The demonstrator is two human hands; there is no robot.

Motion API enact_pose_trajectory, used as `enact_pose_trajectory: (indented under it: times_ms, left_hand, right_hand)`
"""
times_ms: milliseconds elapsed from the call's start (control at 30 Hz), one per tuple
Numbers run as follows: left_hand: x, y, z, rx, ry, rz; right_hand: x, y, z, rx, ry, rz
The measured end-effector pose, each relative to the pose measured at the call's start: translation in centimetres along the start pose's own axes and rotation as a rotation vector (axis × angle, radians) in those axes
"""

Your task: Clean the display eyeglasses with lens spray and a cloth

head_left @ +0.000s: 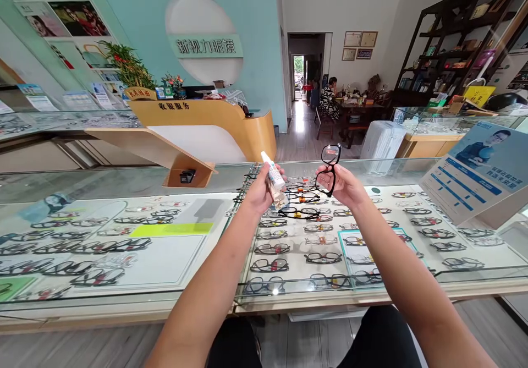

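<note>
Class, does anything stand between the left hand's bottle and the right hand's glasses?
Nothing visible does: open air separates the white bottle in the left hand from the black glasses in the right hand. Frames beyond the gap lie lower.

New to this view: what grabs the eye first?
The black glasses, held up on end in the right hand near the centre, and the white bottle in the left hand beside them. Below, rows of frames fill much of the glass counter. Behind, at upper left of centre, a big round sign stands out on the teal wall.
</note>
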State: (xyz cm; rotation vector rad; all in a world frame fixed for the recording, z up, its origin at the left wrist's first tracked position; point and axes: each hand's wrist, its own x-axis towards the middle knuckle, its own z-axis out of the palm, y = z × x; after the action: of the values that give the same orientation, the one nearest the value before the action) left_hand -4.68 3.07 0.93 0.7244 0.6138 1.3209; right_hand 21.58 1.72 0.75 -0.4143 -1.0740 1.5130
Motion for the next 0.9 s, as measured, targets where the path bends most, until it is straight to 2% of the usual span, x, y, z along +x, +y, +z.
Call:
enact_pose_trajectory:
  times_ms: [100,200,300,433,533,633,800,900]
  left_hand:
    - [-0.6,-0.1,0.5,-0.072,-0.023,-0.081]
    - [-1.0,-0.1,0.7,-0.101,-0.057,-0.062]
    - [-1.1,0.0,0.7,-0.104,-0.139,-0.072]
    - [-1.2,0.2,0.7,-0.006,-0.24,-0.153]
    - [-1.2,-0.1,0.9,0.136,-0.263,-0.154]
    - [-1.1,-0.7,0.8,0.28,-0.265,-0.096]
    - [-1.0,-1.6,0.4,0.689,-0.194,0.167]
    - [-1.0,-1.8,0.4,0.874,-0.206,0.266]
  right_hand:
    - [0.0,0.3,0.1,-0.012,-0.007,0.016]
    - [0.0,0.4,0.3,-0.001,-0.023,0.037]
    - [0.0,0.6,0.6,-0.013,-0.031,0.045]
    - [-0.1,1.3,1.1,-0.102,-0.023,0.091]
    - [-0.4,1.9,1.8,-0.195,-0.038,0.125]
    - [-0.7,2.3,2.5,-0.237,-0.067,0.152]
    - [-1.0,2.5,3.0,-0.286,-0.097,0.166]
    - [-1.0,2.8,2.9,-0.319,-0.123,0.16]
